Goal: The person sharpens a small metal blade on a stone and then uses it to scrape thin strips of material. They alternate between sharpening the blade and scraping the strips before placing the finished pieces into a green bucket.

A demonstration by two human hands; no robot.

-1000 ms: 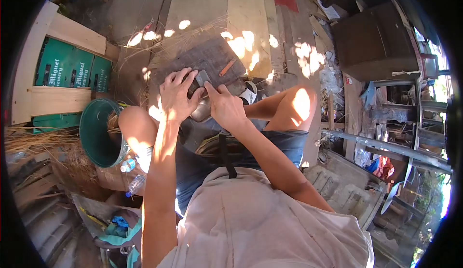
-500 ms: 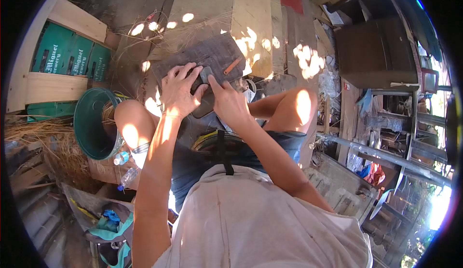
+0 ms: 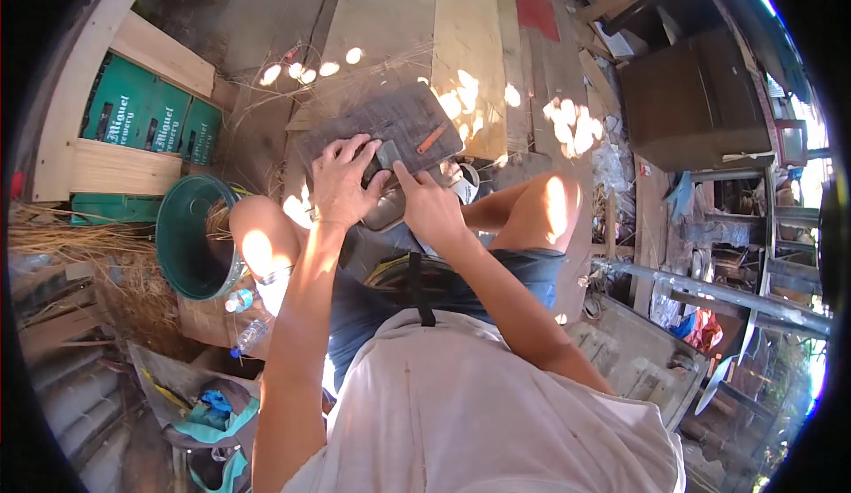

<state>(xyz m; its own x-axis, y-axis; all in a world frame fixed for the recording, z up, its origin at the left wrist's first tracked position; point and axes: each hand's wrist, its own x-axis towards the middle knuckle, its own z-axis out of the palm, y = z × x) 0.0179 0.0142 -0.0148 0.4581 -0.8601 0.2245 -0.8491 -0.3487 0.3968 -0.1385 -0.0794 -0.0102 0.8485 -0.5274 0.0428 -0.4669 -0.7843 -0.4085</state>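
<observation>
A dark, worn wooden board (image 3: pixel 341 127) lies in front of me between my knees. My left hand (image 3: pixel 341 184) rests at its near edge, fingers bent and thumb apart, gripping a flat grey block-like piece (image 3: pixel 388 152). My right hand (image 3: pixel 432 207) is beside it, index finger stretched against the piece's near end and the other fingers curled under; what they hold is hidden. Below the hands shows part of a shallow metal container (image 3: pixel 385 215). An orange strip-like tool (image 3: pixel 432 137) lies on the board's right side.
A green bucket (image 3: pixel 168 227) stands by my left knee, with plastic bottles (image 3: pixel 252 333) near it. Green crates (image 3: pixel 133 112) sit behind wooden slats at left. A dark cabinet (image 3: pixel 696 107) and cluttered shelving are at right. A whitish can-like container (image 3: pixel 466 183) is near my right knee.
The whole view has shifted slightly right and down. Both hands stay on the grey piece, and the metal container below them shows a little more.
</observation>
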